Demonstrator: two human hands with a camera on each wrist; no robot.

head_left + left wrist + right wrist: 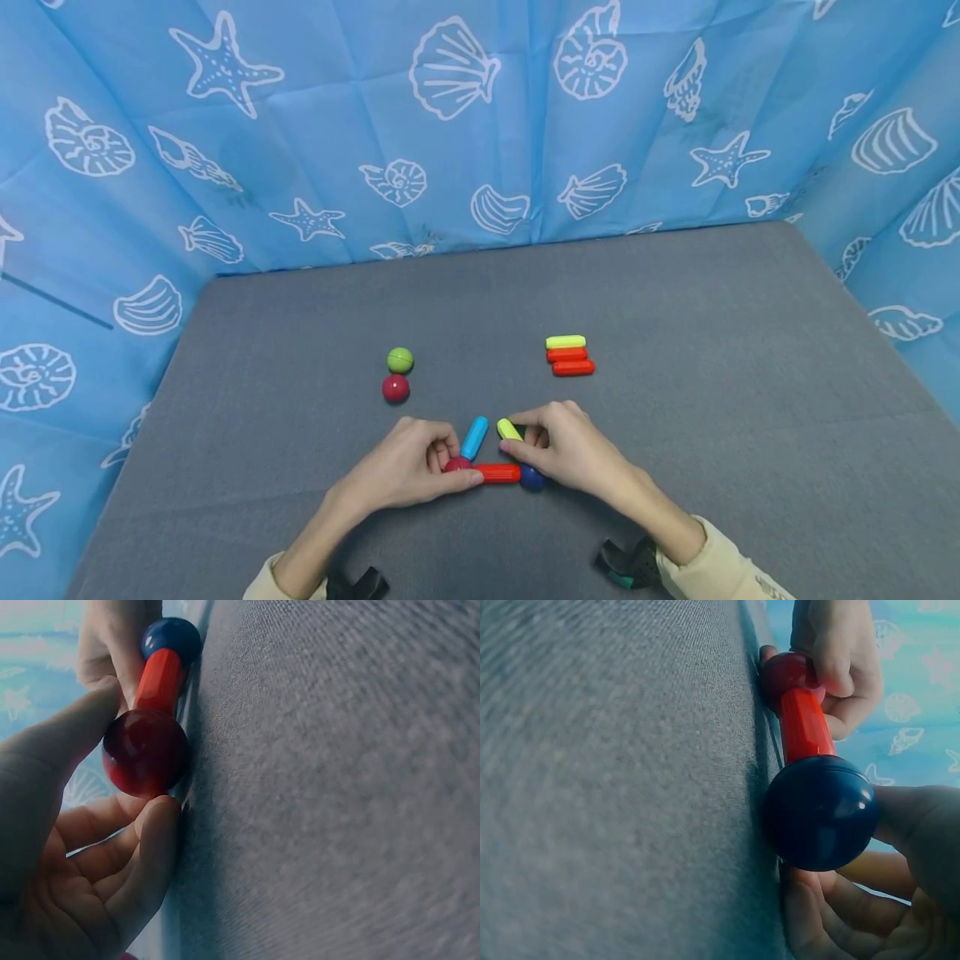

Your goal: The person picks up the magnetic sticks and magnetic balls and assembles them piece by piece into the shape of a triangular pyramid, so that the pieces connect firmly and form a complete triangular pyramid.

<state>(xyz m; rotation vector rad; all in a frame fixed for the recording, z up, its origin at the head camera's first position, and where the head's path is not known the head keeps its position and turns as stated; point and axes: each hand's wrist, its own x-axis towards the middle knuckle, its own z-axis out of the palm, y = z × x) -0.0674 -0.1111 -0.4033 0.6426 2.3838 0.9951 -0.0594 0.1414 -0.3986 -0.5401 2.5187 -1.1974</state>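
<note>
My left hand (408, 467) pinches a dark red ball (145, 754) between thumb and fingers, close over the grey cloth. The thumb tip overlaps the end of a red rod (498, 473) in the head view. This rod runs from the red ball to a dark blue ball (821, 813). A light blue rod (475, 437) slants up and away from the red ball. My right hand (566, 446) pinches a yellow rod (509, 429) between thumb and index finger, just above the blue ball, which the hand partly hides in the head view.
Beyond the left hand, a green ball (400, 360) and another red ball (395, 388) sit together on the grey tabletop (712, 358). Farther right lie a yellow rod (566, 342) and two red rods (573, 367) side by side. A blue shell-patterned curtain (465, 150) hangs behind.
</note>
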